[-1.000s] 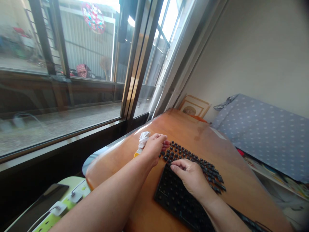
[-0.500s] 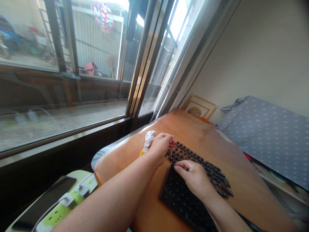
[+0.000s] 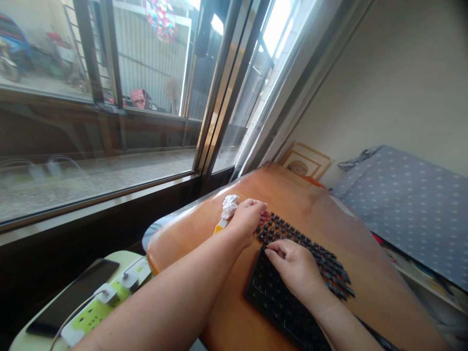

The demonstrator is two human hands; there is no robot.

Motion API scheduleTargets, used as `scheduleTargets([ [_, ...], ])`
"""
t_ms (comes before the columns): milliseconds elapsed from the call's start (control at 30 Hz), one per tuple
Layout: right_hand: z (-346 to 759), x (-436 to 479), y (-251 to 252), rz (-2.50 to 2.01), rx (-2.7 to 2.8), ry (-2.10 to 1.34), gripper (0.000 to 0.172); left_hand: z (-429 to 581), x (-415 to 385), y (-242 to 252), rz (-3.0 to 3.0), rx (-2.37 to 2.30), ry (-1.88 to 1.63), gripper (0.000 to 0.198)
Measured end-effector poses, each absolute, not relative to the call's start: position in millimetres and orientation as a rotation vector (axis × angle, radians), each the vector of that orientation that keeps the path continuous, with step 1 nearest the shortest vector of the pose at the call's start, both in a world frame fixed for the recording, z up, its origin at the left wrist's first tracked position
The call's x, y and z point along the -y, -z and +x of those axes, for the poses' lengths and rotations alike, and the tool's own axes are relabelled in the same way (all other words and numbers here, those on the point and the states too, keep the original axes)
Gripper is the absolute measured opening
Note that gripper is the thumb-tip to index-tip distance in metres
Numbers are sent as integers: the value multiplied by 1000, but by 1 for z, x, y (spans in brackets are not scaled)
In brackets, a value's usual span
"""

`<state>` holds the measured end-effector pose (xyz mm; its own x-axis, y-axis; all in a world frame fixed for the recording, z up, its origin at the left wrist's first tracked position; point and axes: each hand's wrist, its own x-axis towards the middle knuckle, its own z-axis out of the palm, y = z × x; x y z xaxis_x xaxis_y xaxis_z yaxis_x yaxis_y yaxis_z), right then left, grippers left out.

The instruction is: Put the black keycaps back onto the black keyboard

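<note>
A black keyboard base (image 3: 270,297) without keycaps lies at an angle on the wooden table. Beyond it, many loose black keycaps (image 3: 329,265) are laid out in rows. My left hand (image 3: 250,214) is over the near end of those rows, fingers curled together; what they hold, if anything, is hidden. Over the keyboard's upper left corner is my right hand (image 3: 292,261), thumb and fingertips pinched, with the contents too small to make out. Left of my left hand lie a crumpled white tissue (image 3: 230,205) and a brush (image 3: 220,226) with a yellow handle, partly behind my forearm.
At the lower left, a pale green stool (image 3: 19,336) bears a dark phone or tablet (image 3: 73,297) and a green-white power strip (image 3: 89,317) with plugs and cables. A window runs along the left. A framed picture (image 3: 306,161) and a dotted grey cloth (image 3: 405,195) are beyond the table.
The whole view has shifted slightly, moving the scene a little to the right. Both hands keep nearly the same places over the keycaps and keyboard, with fingers still closed.
</note>
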<state>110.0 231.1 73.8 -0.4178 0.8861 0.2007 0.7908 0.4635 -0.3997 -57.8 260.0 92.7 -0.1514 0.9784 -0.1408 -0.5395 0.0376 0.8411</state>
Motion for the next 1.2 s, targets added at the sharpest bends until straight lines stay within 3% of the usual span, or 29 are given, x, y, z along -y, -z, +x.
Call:
scheduleTargets([
  [700, 104, -232, -82, -1359, 2412, -391, 23, -56, -259, -94, 621, -969, -1494, 11],
  [1200, 108, -189, -90, -1524, 2462, -52, 45, -58, -262, -92, 621, -1000, -1526, 8],
])
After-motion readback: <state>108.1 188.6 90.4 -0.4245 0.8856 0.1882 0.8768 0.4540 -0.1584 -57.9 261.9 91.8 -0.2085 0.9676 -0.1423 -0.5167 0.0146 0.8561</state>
